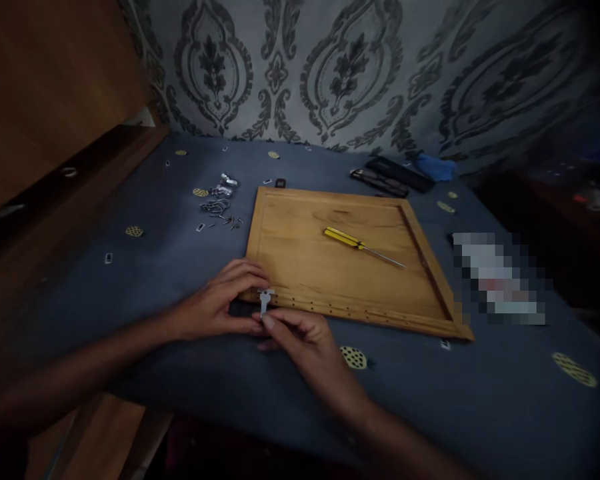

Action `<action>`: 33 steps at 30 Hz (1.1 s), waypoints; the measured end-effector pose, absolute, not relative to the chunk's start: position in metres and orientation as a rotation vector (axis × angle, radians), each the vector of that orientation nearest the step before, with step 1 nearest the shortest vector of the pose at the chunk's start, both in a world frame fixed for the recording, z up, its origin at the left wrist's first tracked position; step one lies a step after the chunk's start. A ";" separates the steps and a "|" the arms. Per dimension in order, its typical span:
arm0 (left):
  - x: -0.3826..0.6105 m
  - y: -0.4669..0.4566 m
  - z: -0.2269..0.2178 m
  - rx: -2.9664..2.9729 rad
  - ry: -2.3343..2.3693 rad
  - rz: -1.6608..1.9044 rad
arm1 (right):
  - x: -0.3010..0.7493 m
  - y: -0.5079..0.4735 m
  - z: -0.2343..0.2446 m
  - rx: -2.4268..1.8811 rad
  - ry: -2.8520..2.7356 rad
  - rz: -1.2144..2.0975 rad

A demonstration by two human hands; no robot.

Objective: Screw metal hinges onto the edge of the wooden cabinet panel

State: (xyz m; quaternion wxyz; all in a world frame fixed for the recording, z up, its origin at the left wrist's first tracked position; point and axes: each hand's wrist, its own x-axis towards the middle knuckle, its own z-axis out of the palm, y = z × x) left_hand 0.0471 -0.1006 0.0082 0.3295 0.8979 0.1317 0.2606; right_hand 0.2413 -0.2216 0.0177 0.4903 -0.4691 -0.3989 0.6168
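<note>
A square wooden panel [340, 267] with a raised frame lies flat on a blue-grey cloth. My left hand [220, 300] is curled round the panel's near left corner and grips it. My right hand [300, 337] pinches a small silver metal bracket [265, 300] and holds it against the panel's near edge, right beside the left hand. A row of small holes runs along that near edge. A yellow-handled screwdriver [360, 245] lies loose on the panel's middle, away from both hands.
A pile of small metal hooks and screws [220, 203] lies left of the panel. Glasses [377, 181] and a dark case [400, 173] sit behind it by the patterned wall. A blurred object [497, 277] lies to the right. Wooden furniture [40, 120] stands left.
</note>
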 end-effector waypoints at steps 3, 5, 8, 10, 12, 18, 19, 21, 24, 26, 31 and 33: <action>0.045 -0.104 0.012 2.345 0.348 0.671 | 0.243 -0.221 0.017 -1.133 -0.985 1.541; 0.045 -0.106 0.014 2.336 0.355 0.676 | 0.244 -0.222 0.014 -1.127 -0.986 1.562; 0.044 -0.108 0.017 2.326 0.370 0.662 | 0.245 -0.225 0.010 -1.127 -0.951 1.563; 0.044 -0.108 0.018 2.319 0.368 0.628 | 0.245 -0.226 0.010 -1.130 -0.960 1.554; 0.044 -0.107 0.019 2.304 0.364 0.603 | 0.245 -0.226 0.012 -1.135 -0.999 1.544; 0.043 -0.106 0.018 2.301 0.354 0.633 | 0.244 -0.223 0.018 -1.139 -1.023 1.529; 0.043 -0.106 0.018 2.303 0.365 0.634 | 0.244 -0.223 0.018 -1.141 -1.021 1.526; 0.042 -0.107 0.017 2.305 0.385 0.640 | 0.243 -0.223 0.016 -1.145 -1.018 1.525; 0.042 -0.107 0.016 2.308 0.387 0.667 | 0.242 -0.225 0.014 -1.146 -1.026 1.533; 0.042 -0.107 0.015 2.313 0.382 0.681 | 0.244 -0.228 0.014 -1.169 -1.043 1.531; 0.041 -0.106 0.016 2.326 0.365 0.676 | 0.261 -0.235 0.020 -1.368 -1.616 0.887; 0.041 -0.106 0.018 2.330 0.372 0.648 | 0.268 -0.233 0.023 -1.356 -1.927 0.342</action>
